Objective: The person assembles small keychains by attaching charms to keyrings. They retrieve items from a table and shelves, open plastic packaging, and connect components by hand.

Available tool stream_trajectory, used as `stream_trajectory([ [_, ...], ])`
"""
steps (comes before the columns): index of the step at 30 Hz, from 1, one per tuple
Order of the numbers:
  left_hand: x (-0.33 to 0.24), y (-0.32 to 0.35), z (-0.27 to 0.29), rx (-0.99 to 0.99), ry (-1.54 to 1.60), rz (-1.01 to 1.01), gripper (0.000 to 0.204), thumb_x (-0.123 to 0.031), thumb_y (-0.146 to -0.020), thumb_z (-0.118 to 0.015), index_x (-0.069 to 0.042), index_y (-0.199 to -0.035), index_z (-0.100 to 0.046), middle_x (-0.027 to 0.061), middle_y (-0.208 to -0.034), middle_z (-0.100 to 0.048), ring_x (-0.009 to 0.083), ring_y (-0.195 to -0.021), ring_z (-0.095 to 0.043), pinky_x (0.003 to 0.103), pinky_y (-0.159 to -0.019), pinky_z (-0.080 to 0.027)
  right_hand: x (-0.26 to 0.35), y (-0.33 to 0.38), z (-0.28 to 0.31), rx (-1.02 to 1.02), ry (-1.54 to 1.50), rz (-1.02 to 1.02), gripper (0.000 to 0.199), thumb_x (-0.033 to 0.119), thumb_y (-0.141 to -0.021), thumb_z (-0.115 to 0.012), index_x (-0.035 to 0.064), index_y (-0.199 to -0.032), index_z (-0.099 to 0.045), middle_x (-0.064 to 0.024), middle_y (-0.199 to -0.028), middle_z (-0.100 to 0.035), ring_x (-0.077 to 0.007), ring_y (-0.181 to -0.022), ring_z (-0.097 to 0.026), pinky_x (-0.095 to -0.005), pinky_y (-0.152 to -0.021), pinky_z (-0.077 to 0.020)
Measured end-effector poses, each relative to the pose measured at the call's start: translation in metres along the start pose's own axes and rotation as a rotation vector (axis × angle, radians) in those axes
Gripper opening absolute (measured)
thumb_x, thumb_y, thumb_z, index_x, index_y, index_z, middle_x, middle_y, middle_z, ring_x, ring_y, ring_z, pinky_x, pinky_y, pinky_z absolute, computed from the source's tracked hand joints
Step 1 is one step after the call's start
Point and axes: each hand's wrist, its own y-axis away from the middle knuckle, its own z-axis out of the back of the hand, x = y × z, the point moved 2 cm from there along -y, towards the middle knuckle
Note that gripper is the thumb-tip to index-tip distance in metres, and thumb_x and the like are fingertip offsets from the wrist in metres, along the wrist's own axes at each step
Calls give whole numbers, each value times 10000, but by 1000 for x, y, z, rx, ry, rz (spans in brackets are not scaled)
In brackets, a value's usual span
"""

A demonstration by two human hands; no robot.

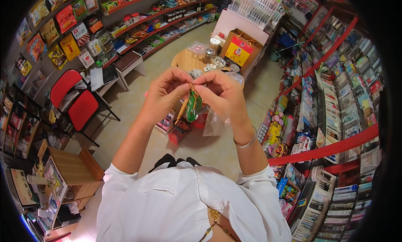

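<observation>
I have both hands raised in front of my chest, fingertips meeting over one small thing. My left hand (164,93) and my right hand (221,91) are each pinched together on the top of a small green packet (193,108), which hangs down between them with a bit of golden-orange trim at the upper edge, right where thumbs and forefingers close on it. A clear plastic bag (215,121) dangles below my right hand, seemingly caught under its lower fingers, though I cannot tell exactly which fingers hold it. Beyond my hands, further out on the floor, stands a round wooden table (187,61) carrying glass jars (215,43) and small oddments, with a cardboard box (239,48) just behind it. A red folding chair (75,100) stands well off to my left, and shelves of goods (339,112) line my right side. I judge that I am in the middle of working the packet's top edge, either tearing it or fiddling with whatever is fastened there; the pinch is too small in the picture to say which. The packet looks unopened as far as I can see. The next move, by my reckoning, calls for a firm grip on both sides of that edge and a small, controlled pull in opposite directions, keeping the dangling bag from slipping out from under my right hand while I do it.
</observation>
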Motion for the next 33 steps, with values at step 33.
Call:
stream_trajectory([
  [33, 3, 19, -2, -232, 24, 45, 36, -38, -850, -678, -16, -872, -659, 4, -909, -581, 56, -677, -543, 188, -574, -422, -10, -9, -14, -136, -78, -18, 90, 24, -843, -659, -12, -925, -662, 34, -720, -609, -1, -619, -511, -161, -539, -393],
])
